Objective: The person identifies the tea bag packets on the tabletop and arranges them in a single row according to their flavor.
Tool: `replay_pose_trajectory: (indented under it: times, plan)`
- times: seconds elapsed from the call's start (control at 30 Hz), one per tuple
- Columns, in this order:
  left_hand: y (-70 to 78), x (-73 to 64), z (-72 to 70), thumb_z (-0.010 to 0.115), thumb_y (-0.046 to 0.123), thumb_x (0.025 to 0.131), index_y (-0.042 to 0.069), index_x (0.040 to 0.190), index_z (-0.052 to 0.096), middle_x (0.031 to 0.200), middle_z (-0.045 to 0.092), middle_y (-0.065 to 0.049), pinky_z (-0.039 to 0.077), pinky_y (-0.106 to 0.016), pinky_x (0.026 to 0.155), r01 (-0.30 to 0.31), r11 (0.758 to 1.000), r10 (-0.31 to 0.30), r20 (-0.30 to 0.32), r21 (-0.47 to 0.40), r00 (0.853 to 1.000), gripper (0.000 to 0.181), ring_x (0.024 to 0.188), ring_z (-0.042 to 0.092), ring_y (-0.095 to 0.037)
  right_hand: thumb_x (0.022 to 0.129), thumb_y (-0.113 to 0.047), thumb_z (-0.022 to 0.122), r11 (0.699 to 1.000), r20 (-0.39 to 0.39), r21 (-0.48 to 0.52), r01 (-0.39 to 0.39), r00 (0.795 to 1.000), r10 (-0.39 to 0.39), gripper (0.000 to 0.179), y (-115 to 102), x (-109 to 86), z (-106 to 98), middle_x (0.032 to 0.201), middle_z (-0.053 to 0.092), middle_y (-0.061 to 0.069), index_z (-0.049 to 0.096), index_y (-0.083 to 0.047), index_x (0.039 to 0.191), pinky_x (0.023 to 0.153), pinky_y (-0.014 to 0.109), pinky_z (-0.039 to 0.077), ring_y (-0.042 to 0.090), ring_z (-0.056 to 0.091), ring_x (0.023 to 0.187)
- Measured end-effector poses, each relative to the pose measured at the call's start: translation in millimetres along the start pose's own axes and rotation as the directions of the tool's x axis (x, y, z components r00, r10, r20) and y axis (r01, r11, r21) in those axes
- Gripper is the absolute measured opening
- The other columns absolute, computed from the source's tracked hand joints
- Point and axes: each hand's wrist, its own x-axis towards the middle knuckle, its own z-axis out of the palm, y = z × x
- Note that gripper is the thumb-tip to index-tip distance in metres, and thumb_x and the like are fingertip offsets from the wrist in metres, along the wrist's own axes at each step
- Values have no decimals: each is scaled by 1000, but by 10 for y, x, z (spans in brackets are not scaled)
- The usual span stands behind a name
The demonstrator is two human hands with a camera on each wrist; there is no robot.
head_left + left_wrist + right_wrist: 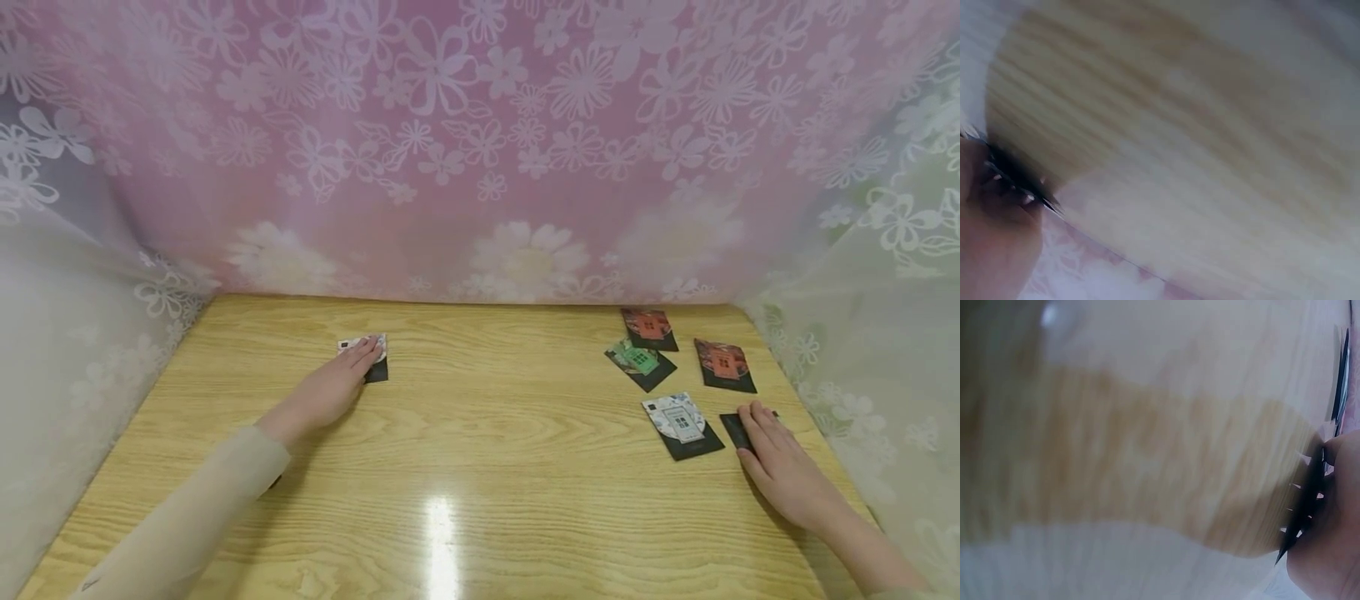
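In the head view my left hand lies over a flat square packet, white-patterned above and black below, at the left of the table. Its extended fingers cover much of the packet's face. The left wrist view catches a dark packet edge beside the fingers. At the right, my right hand rests with extended fingers on a dark packet, hiding most of it. The right wrist view shows that packet nearly edge-on, a thin dark strip along the fingers. A white-and-black packet lies just left of this hand.
Beyond the right hand lie a red-and-black packet, another red one and a green one, the last two overlapping. The wood-grain table meets a pink flowered curtain at the back, with pale flowered curtains on both sides.
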Motion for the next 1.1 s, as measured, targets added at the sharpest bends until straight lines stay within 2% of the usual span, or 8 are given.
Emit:
replay_pose_trajectory:
  times: [0.2,0.37,0.57,0.73,0.97,1.1]
  plan:
    - [-108,-95,-17,50,12,112,-1,163,37,171,33,-24,33,-63,129,-7,998,7,12,-56,1000,54,158,33,-45,114,-12,44,1000,-3,2,1,1000,-1,61,37,-18,29,166,16,45,19,17,162,131,25,-21,45,-3,165]
    - [-199,-147,-18,53,12,112,-1,164,37,171,33,-24,36,-63,127,-28,999,29,16,-43,999,56,158,34,-45,114,-12,43,1000,-3,-3,1,1000,-1,62,45,-23,34,167,15,45,18,16,163,130,23,-22,43,-6,166]
    - [-276,-200,-39,53,9,111,-1,163,38,170,34,-25,36,-66,126,-44,998,44,15,-53,999,55,157,34,-48,114,-12,43,1000,-4,-3,-10,1000,10,61,13,-5,8,167,16,45,19,16,162,132,27,-21,44,-4,165]
    - [-325,-263,-94,52,5,110,-2,162,39,169,33,-28,34,-67,126,-33,998,35,23,-62,999,54,156,33,-51,114,-13,44,1000,4,-3,-17,1000,17,61,0,8,-6,167,16,44,19,17,162,133,30,-20,45,-3,165]
    - [-374,-337,-166,53,1,109,-4,162,39,169,33,-29,33,-68,126,-9,998,13,56,-58,998,55,156,33,-51,115,-15,42,1000,19,7,-15,1000,15,63,44,-16,23,169,11,42,16,15,164,128,20,-24,43,-7,165]
    - [-400,-360,-178,53,1,109,-3,162,39,169,33,-28,34,-67,126,-6,999,8,64,-42,998,55,156,33,-51,115,-16,42,1000,16,12,-15,1000,15,63,54,-20,33,169,11,42,16,15,164,129,21,-24,43,-7,165]
